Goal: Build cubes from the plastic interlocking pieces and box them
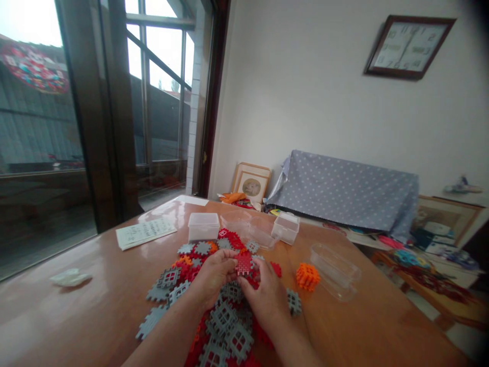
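Both of my hands meet over a pile of flat interlocking plastic tiles [214,316], grey, red and orange, spread on the wooden table [99,295]. My left hand [212,278] and my right hand [267,295] pinch a red tile piece [243,263] between their fingertips, held just above the pile. An assembled orange block of tiles [307,276] lies to the right of my right hand.
Clear plastic boxes stand behind the pile: one with a lid [204,226], a small one [285,228], an open tub [335,270] at the right. A printed sheet [145,233] and a crumpled tissue [70,278] lie at the left. Window to the left, covered bench behind.
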Demonstrator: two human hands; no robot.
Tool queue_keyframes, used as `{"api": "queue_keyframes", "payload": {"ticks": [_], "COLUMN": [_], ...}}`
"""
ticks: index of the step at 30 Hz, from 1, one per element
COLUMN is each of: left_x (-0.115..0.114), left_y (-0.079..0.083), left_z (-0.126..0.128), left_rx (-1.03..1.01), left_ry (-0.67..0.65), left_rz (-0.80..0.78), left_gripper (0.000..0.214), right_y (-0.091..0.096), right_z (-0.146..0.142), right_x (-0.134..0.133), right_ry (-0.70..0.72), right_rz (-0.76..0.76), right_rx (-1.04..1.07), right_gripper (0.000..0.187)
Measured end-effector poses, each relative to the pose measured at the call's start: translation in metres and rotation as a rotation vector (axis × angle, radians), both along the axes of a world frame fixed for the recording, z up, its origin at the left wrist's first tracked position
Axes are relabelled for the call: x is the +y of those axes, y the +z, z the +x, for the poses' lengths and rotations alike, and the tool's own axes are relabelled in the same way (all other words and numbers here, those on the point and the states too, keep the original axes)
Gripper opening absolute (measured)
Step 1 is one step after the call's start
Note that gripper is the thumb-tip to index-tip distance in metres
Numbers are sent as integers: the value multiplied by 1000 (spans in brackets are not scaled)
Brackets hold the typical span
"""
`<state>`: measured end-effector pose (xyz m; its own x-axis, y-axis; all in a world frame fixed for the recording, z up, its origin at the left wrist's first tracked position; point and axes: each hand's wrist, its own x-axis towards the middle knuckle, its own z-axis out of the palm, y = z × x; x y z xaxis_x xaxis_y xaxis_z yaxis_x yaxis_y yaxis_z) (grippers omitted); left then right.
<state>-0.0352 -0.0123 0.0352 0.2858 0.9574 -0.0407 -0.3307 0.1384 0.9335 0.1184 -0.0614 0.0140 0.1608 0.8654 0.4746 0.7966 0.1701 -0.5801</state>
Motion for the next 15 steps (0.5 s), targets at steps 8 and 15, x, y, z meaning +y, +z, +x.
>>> {"api": "queue_keyframes", "payload": {"ticks": [8, 15], "left_x": [4, 1], "left_y": [-5, -5], "left_z": [-1, 1], "left_rx": [5, -8], "left_ry": [-48, -79], "left_rz": [15, 12], "left_gripper": [25, 25], "right_y": [1, 4], "right_z": [5, 13], "right_x": [2, 3], "right_ry": [103, 172], "right_rz": [-23, 34], "right_rx": [49, 67], "right_gripper": [62, 57]}}
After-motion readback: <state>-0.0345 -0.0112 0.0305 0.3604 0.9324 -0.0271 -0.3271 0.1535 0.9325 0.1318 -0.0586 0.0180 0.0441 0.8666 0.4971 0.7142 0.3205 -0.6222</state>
